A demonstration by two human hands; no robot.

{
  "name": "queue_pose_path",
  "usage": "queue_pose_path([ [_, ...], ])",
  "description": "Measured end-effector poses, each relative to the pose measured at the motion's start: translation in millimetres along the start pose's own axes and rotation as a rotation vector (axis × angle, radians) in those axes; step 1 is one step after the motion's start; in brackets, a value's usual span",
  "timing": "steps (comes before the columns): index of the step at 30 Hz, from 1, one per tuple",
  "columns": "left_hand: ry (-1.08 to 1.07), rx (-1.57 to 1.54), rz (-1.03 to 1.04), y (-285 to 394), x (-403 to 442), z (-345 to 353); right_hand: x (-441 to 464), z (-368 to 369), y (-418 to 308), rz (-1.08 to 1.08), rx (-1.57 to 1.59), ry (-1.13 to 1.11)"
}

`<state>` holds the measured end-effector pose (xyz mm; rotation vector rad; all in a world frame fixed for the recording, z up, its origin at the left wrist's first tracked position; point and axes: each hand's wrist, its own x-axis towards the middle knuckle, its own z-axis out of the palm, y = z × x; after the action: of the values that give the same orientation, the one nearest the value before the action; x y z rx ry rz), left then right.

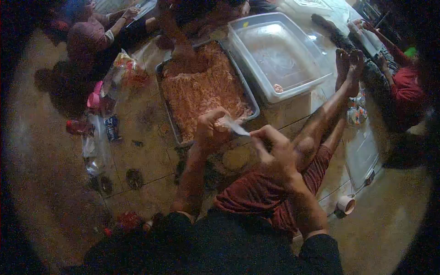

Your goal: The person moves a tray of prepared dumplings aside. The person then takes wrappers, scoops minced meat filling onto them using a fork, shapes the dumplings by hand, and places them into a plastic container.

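Note:
My left hand (210,130) is closed around a pale pinkish lump of the minced mixture (222,123), above the near edge of a large tray (253,106). Pinched in my right hand (276,147) is a white plastic spoon (238,129), whose bowl end touches or nearly touches the lump. Reddish-brown minced mixture (201,89) fills the tray. At its far left part, another person's hand (184,52) rests in the mixture.
Right of the tray stands a clear plastic bin (279,55) with a small lump (277,88) in its near corner. A white cup (346,205) lies on the tiled floor at right. Pink-handled scissors or a similar pink item (95,95) and packets lie left. Several people sit around.

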<state>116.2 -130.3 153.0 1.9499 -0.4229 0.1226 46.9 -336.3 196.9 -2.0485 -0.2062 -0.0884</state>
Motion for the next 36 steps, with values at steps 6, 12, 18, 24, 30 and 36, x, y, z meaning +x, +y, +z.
queue_pose_path([
  [6,-0.040,0.010,-0.060,-7.2,2.0,2.9,5.4,8.7,12.3,0.029,0.077,-0.052],
  [12,0.064,-0.319,-0.040,5.5,-2.9,0.7,7.6,-6.1,0.4,0.071,0.114,0.078],
  [18,0.031,0.076,-0.065,10.3,3.7,-2.8,8.3,-10.4,-0.5,0.032,0.054,0.085],
  [24,0.013,0.050,-0.018,-2.7,3.3,-0.6,5.0,3.4,2.0,0.027,0.068,0.021],
  [30,-0.150,-0.061,-0.172,-9.1,-1.7,-21.6,4.4,-28.1,18.8,0.177,0.210,0.296],
  [36,-0.381,-0.080,-0.196,22.2,47.9,-3.8,-22.0,-64.9,58.9,0.431,0.400,0.317],
])
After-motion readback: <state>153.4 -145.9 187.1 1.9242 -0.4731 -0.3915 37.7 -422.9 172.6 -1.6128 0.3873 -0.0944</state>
